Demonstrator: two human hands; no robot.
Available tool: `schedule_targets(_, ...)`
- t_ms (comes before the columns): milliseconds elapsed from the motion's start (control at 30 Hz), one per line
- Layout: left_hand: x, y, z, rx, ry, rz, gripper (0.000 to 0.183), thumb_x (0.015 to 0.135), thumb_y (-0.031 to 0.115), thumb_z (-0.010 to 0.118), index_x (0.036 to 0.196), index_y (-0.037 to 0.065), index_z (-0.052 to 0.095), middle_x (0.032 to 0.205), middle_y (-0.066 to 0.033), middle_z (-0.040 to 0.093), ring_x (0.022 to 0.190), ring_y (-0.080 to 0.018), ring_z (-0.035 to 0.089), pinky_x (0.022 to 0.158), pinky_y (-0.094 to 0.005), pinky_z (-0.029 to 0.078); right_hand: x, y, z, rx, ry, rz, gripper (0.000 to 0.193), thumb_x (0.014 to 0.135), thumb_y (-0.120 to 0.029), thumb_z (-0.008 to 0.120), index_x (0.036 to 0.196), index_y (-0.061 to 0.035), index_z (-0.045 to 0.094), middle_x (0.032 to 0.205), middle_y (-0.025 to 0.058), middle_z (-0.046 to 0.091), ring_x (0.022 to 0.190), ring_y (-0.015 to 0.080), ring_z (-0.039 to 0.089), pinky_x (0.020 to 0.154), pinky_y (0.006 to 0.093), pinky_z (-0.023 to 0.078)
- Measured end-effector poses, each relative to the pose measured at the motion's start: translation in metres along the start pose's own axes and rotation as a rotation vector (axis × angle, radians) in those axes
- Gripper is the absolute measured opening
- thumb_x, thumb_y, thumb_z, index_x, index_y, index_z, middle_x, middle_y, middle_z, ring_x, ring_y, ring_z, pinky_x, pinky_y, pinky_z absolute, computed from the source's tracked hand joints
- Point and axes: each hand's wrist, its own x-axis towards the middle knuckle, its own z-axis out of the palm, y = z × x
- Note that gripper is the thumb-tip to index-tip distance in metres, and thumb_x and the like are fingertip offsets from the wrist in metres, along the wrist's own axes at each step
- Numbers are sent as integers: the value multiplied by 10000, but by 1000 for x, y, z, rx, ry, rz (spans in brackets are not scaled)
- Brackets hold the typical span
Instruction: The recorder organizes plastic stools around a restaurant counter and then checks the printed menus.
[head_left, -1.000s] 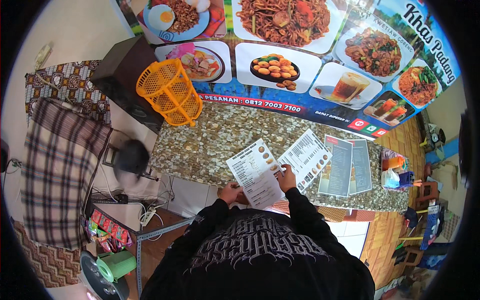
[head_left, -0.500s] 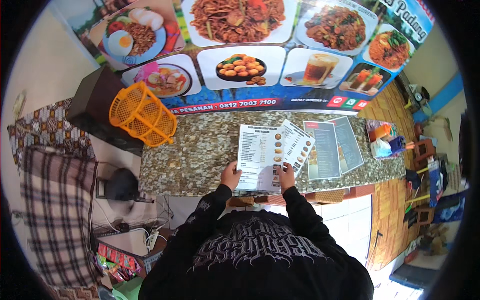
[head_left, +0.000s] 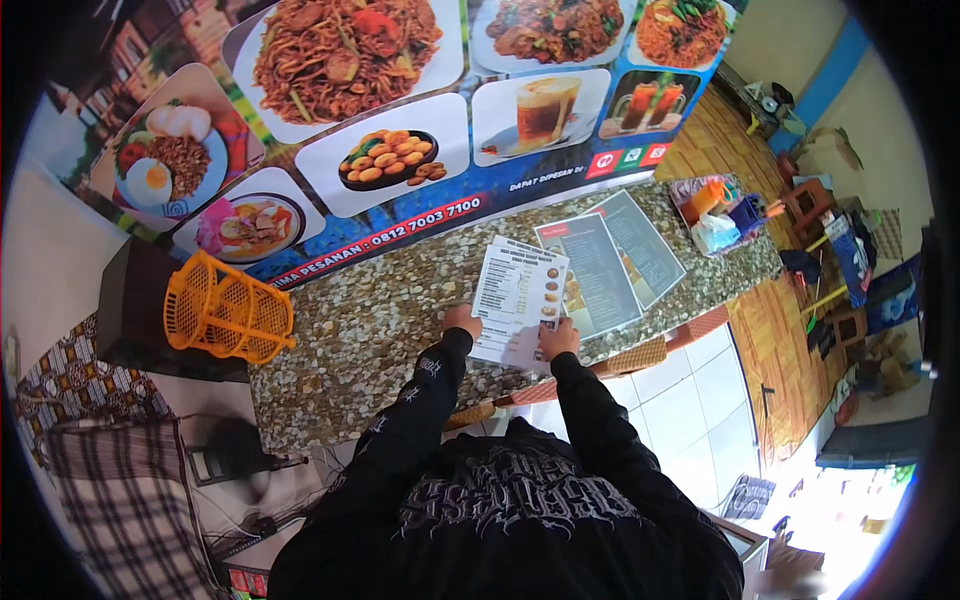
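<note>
- white menu sheets (head_left: 515, 305), stacked slightly out of line, sit between our hands over the pebble-patterned counter (head_left: 370, 325); whether they touch it, we cannot tell.
- we read a bold dark heading across their far end, small print below and food photos (head_left: 551, 285) down the right side.
- their long axis runs away from us, far end leaning slightly right, print upright to us.
- our left hand (head_left: 462, 322) grips the left edge; our right hand (head_left: 560, 338) pinches the lower right.
- just beside, we see two overlapping dark grey menus (head_left: 600, 275) with pale print, far ends leaning left.
- beyond, the banner (head_left: 450, 190) carries white lettering on a red strip.
</note>
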Motion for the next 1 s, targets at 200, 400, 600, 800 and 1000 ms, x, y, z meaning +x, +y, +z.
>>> schedule_targets(200, 2, -23, -1, 50, 75, 36, 468, 839, 216, 688, 1239, -11, 600, 1150, -228, 663, 1045, -386, 645, 902, -479, 531, -2, -14, -2, 274, -79, 83, 600, 770, -309, 772, 1200, 34, 532, 959, 211, 701, 911, 359, 694, 804, 444, 553)
schedule_targets(400, -16, -22, 9, 6, -32, 77, 448, 858, 231, 687, 1194, -25, 539, 1055, -201, 652, 978, -352, 639, 873, -475, 516, 18, 23, 8, 645, -231, 22, 361, 789, -190, 698, 1061, 28, 605, 858, 167, 701, 725, 286, 699, 664, 404, 547)
schedule_targets(600, -27, -71, -20, -107, -123, 58, 397, 879, 212, 704, 1168, -6, 540, 989, -148, 654, 871, -272, 659, 787, -411, 543, -23, -40, -20, 474, -265, -375, 400, 869, -131, 675, 1222, 30, 578, 1072, 175, 694, 985, 237, 682, 845, 333, 519)
schedule_targets(800, -72, -84, -61, -705, 203, 583, 306, 851, 190, 755, 987, -55, 632, 837, -176, 686, 732, -269, 688, 696, -382, 554, -73, -81, -88, 791, -513, -562, 304, 955, -78, 628, 1246, 8, 603, 1158, 115, 685, 1071, 165, 615, 939, 316, 468)
schedule_targets(1000, -146, -60, -53, -263, 610, 540, 297, 940, 202, 628, 880, -87, 603, 750, -216, 619, 691, -412, 609, 630, -480, 469, -101, -103, -81, 503, -204, -721, 318, 969, -79, 582, 1286, -61, 595, 1262, 184, 632, 1172, 344, 604, 991, 382, 456)
